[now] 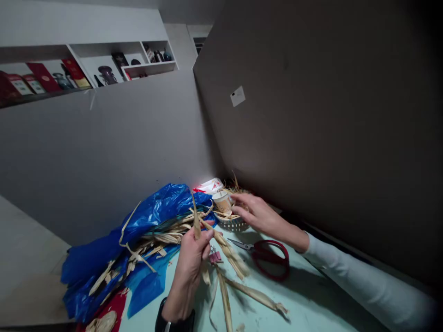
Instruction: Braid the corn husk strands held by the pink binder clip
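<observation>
- Husk strips (196,220): dry, pale and stiff, they are pinched upright in the left hand (192,263) at the near edge of the table (311,304). I judge the fist is clenched low on them so that the tips stand free.
- A pink clip (215,257) sits just beside that hand's fingers. I cannot tell whether it bites a strip or only lies there.
- Loose strips (242,286) trail flat across the table below the hand, some cut off by the frame's bottom edge.
- Red-handled scissors (266,258) lie flat near the right forearm, blades closed, within easy reach.
- The right hand (256,212) reaches over a small woven basket (235,224), fingers loosely spread and blurred. Whether it grips anything I cannot tell.
- A paper cup (222,201) stands in the basket, touching more husk.
- A blue plastic sheet (152,212) holds the main heap, probably to keep litter together.
- Behind it is a white packet (209,186) whose print is unreadable.
- Farthest off is a wall shelf (86,69) with red boxes and dark jars, too small to identify.
</observation>
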### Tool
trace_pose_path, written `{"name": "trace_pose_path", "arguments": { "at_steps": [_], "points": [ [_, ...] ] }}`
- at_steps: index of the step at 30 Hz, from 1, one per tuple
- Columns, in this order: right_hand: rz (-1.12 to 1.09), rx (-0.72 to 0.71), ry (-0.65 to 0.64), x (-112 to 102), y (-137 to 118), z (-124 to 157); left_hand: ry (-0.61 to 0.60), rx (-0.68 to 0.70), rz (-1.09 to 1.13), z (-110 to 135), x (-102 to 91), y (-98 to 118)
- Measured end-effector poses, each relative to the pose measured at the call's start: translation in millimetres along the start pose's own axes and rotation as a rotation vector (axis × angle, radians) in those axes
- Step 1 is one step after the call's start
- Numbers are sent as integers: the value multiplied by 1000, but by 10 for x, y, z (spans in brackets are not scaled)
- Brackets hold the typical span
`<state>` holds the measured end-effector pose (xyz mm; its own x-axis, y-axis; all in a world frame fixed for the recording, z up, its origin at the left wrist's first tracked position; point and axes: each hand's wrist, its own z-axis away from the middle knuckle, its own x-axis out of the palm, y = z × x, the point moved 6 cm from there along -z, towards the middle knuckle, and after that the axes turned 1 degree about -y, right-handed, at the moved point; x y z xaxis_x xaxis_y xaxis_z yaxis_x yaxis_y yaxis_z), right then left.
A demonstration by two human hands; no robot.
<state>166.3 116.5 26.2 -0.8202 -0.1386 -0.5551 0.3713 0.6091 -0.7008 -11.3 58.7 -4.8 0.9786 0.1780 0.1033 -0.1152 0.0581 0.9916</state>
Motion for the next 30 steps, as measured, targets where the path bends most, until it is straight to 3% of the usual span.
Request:
{"name": "trace_pose_path", "arguments": {
  "at_steps": [3,4,9,14,19,24,30],
  "points": [
    [-335,-29,-314,351,-251,184,-41,15,60,27,97,-36],
    [-412,-12,-358,429,-298,237,-35,17,78,34,114,-47],
    [-316,64,-357,492,-274,323,73,41,151,31,50,-11],
    [-323,62,-498,412,-200,371,208,141,193,-28,-268,150],
    [-284,41,-492,283,-187,340,320,211,185,-59,-534,243],
    [-230,-23,-522,266,-268,330,420,265,115,0,-578,298],
    [-148,-78,-532,187,-301,325,596,419,-124,152,-623,373]
  ]
}}
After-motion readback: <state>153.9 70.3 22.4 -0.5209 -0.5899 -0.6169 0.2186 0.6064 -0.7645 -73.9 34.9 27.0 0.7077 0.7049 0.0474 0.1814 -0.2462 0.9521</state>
